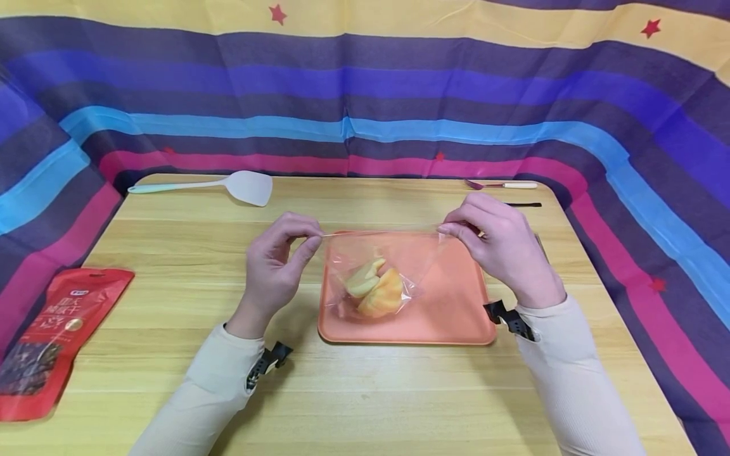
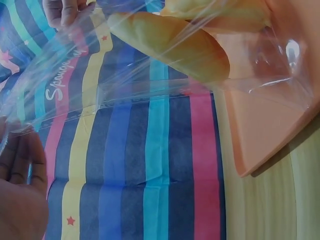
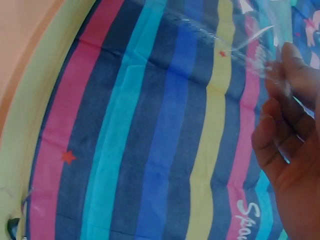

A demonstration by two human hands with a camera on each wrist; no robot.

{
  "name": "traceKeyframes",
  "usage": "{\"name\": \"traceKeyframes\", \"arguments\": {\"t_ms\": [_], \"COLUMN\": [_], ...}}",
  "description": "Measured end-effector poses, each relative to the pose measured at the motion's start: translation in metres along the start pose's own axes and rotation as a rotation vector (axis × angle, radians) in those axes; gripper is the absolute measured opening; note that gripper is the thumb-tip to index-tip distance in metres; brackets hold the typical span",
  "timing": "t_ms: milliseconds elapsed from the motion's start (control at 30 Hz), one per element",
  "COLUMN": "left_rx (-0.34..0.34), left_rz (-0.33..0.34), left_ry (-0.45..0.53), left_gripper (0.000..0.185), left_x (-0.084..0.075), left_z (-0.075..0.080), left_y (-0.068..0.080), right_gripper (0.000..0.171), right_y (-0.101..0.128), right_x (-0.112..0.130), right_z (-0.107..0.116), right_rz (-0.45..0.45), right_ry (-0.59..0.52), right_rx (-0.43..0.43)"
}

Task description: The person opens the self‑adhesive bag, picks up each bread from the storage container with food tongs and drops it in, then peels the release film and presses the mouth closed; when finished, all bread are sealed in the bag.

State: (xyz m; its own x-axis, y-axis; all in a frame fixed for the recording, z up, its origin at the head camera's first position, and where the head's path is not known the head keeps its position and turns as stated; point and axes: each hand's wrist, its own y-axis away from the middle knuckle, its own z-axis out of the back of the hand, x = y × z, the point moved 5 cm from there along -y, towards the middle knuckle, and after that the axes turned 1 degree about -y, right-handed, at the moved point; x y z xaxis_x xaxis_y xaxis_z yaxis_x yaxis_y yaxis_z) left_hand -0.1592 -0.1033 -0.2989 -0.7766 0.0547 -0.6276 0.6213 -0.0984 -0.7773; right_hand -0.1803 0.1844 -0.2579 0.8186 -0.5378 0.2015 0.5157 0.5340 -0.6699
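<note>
A clear plastic bag (image 1: 422,259) hangs stretched above an orange tray (image 1: 450,316). Inside it, low on the left, lie yellow-orange pieces that look like bread (image 1: 381,294); the left wrist view shows one long, smooth piece (image 2: 175,47) close up. My left hand (image 1: 279,269) pinches the left end of the bag's top edge between thumb and fingers. At the other end, my right hand (image 1: 502,244) pinches the right corner, and its fingertips (image 3: 287,52) show on the film in the right wrist view.
A white spatula (image 1: 249,187) with a mint handle lies at the back left. Toward the front left is a red printed pouch (image 1: 71,329). A fork (image 1: 519,185) with a white handle and a thin black stick (image 1: 527,204) lie at the back right. Striped cloth (image 1: 399,82) surrounds the table.
</note>
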Motion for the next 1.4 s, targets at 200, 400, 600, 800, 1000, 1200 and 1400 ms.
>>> {"name": "traceKeyframes", "arguments": {"t_ms": [200,400,600,800,1000,1200,1400], "left_rx": [0.085,0.069,0.046,0.0,-0.017,-0.058,-0.124], "left_rz": [0.086,0.147,0.124,0.073,0.07,0.038,-0.014], "left_ry": [0.069,0.03,0.024,0.055,0.054,0.019,0.067], "left_gripper": [0.007,0.008,0.012,0.011,0.012,0.021,0.025], "left_x": [0.006,0.01,0.009,0.008,0.008,0.003,-0.01], "left_z": [-0.007,-0.005,-0.004,-0.003,-0.005,-0.002,0.005], "left_y": [0.002,0.005,0.004,0.004,0.004,0.003,-0.003], "right_gripper": [0.02,0.014,0.022,0.016,0.011,0.01,0.012], "right_y": [0.006,0.01,0.018,0.024,0.025,0.023,0.011], "right_x": [-0.003,-0.007,-0.008,-0.006,-0.001,0.003,0.015], "right_z": [0.0,0.0,0.0,-0.003,-0.013,-0.017,-0.013], "right_rz": [-0.009,-0.088,-0.228,-0.274,-0.259,-0.226,-0.176], "right_ry": [0.026,-0.171,-0.289,-0.384,-0.556,-0.598,-0.684], "right_rx": [-0.037,-0.018,-0.039,-0.119,-0.141,-0.172,-0.218]}}
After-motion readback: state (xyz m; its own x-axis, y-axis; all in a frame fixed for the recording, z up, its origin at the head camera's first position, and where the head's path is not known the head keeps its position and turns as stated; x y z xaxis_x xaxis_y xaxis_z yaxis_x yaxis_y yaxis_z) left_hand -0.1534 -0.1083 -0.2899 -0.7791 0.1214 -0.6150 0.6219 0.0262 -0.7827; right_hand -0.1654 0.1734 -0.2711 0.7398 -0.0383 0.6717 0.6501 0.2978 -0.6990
